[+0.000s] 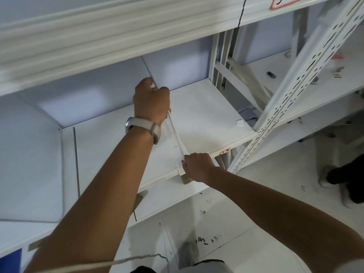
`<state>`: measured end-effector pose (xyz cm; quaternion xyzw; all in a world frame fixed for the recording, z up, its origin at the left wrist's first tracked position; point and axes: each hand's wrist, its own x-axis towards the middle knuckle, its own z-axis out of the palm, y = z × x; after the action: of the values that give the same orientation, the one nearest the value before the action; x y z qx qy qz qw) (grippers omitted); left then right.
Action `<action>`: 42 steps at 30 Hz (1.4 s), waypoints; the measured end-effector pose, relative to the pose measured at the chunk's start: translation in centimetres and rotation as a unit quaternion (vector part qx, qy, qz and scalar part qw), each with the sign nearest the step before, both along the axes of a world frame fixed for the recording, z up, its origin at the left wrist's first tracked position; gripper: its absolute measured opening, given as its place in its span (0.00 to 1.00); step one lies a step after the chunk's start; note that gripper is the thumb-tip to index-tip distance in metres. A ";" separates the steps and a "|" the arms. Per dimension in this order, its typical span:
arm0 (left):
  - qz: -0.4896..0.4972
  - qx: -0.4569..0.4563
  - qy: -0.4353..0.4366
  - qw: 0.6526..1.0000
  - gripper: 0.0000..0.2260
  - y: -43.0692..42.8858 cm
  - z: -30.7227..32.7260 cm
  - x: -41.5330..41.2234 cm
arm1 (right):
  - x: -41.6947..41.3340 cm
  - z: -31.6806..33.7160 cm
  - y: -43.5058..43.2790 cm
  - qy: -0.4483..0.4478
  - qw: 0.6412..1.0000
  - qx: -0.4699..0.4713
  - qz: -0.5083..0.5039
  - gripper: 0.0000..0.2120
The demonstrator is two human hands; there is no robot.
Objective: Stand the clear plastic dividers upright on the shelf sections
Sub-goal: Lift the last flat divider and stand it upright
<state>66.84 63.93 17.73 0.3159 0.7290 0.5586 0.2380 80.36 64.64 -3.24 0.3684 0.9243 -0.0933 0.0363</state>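
Observation:
A clear plastic divider (175,134) stands on edge across the white shelf board (206,115), running from the back toward the front lip. My left hand (151,101), with a watch on its wrist, is closed on the divider's upper far end. At the shelf's front edge my right hand (198,166) pinches the divider's near end. The sheet is almost see-through, so only its top edge shows plainly.
A perforated white upright (291,91) rises on the right of the shelf. The shelf above (98,36) overhangs close over my hands. A neighbouring shelf (275,73) holds small loose parts. Another person's legs (346,180) stand on the floor at right.

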 end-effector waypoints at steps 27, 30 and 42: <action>-0.026 -0.052 0.083 0.995 0.08 2.3 -0.7 1.1 | -1.2 4.1 0.4 0.031 0.996 0.019 -0.076 0.23; -0.026 -0.047 0.097 0.994 0.09 2.1 -1.1 1.5 | -1.3 3.8 0.4 0.031 0.996 0.015 -0.078 0.23; -0.044 -0.025 0.067 0.996 0.08 1.3 -2.7 2.3 | -1.1 2.5 0.2 0.026 0.996 -0.008 -0.089 0.24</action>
<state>69.10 65.19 15.00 0.3786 0.7425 0.5065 0.2209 79.26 64.80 -0.76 0.4462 0.8878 -0.1130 0.0068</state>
